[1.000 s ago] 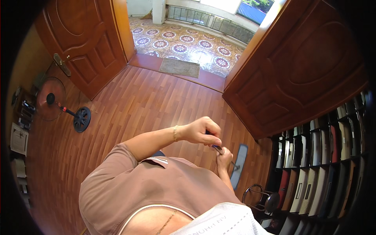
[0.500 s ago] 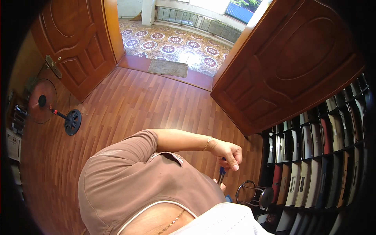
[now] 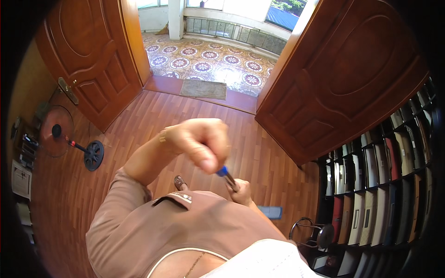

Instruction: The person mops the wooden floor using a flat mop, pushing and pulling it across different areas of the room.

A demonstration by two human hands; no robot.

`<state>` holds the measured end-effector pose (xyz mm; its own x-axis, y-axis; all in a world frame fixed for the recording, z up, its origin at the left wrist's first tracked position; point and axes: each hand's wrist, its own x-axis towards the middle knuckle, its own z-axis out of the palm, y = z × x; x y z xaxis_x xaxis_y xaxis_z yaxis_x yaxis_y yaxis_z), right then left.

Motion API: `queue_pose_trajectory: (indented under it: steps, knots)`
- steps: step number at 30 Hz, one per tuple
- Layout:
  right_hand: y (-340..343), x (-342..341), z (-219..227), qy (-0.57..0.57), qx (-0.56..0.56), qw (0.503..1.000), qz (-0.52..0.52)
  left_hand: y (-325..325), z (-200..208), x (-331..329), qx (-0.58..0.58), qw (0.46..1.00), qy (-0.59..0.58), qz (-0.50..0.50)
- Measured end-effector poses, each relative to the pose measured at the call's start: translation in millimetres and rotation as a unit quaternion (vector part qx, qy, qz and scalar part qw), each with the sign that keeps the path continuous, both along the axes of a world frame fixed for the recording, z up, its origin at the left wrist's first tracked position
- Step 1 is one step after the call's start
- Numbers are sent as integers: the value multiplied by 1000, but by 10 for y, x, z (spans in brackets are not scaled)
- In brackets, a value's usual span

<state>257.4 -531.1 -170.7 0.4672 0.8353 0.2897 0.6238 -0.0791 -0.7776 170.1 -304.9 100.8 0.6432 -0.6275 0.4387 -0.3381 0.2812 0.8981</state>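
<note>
My left hand [image 3: 199, 141] is curled round the upper end of a metal mop handle [image 3: 228, 178], near its blue cap. Lower on the same pole, my right hand [image 3: 241, 192] is closed round it, close to my shirt. A flat blue-grey mop head [image 3: 272, 212] lies on the wooden floor beyond my right forearm, partly hidden by it. The stretch of pole between that hand and the floor is out of sight.
Two wooden doors stand open, left [image 3: 92, 55] and right [image 3: 352, 78], with a doormat [image 3: 203, 89] at the threshold. A stand fan [image 3: 93, 155] is at left. Shelves of sample boards [image 3: 371, 194] and a round stool [image 3: 325, 235] are at right.
My left hand has swung left and up in the view, bringing the pole's blue end along. My right hand and the mop head now show more fully.
</note>
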Motion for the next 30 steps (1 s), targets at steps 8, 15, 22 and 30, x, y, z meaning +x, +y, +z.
queue_pose_trajectory:
  steps: [8, 15, 22, 30]
  knots:
    - [1459, -346, 307, -7, 26, 959, 284, 326, 402, -1250, 28, 968, -60, 244]
    - [2385, -949, 342, -34, -6, 907, 419, 120, 344, -2110, 41, 845, -101, 524]
    - [2586, -966, 159, -36, -98, 881, 462, 143, 178, -2236, 180, 855, -144, 465]
    - [2247, -221, -47, -26, -108, 958, 263, 495, -145, -1639, -5, 898, -95, 430]
